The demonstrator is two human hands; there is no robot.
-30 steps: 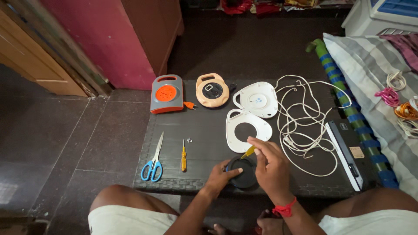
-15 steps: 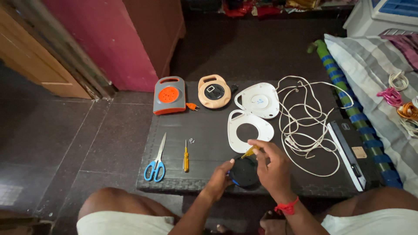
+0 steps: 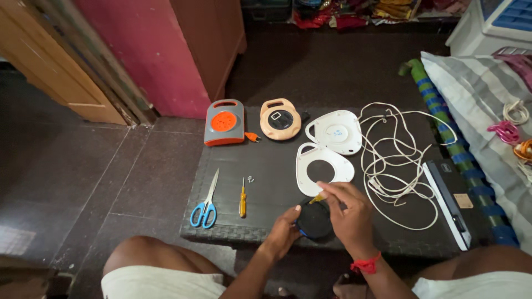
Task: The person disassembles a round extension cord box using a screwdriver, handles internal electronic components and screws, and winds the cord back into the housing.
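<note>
While the left hand [image 3: 284, 232] closes its grip on a black round reel core [image 3: 314, 221] at the near edge of the worktop [image 3: 266, 177], the right hand [image 3: 349, 213] pinches a yellow-handled tool [image 3: 317, 197] against it. Two white casing halves [image 3: 327, 149] lie apart and the white cord [image 3: 393, 160] sprawls loose, so the casing seemingly stands opened and reassembly remains.

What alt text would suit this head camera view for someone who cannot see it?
A seated person's left hand and right hand hold a round black disc over a low dark table, with blue-handled scissors, a yellow screwdriver, white casing halves and loose white cord spread around.
</note>
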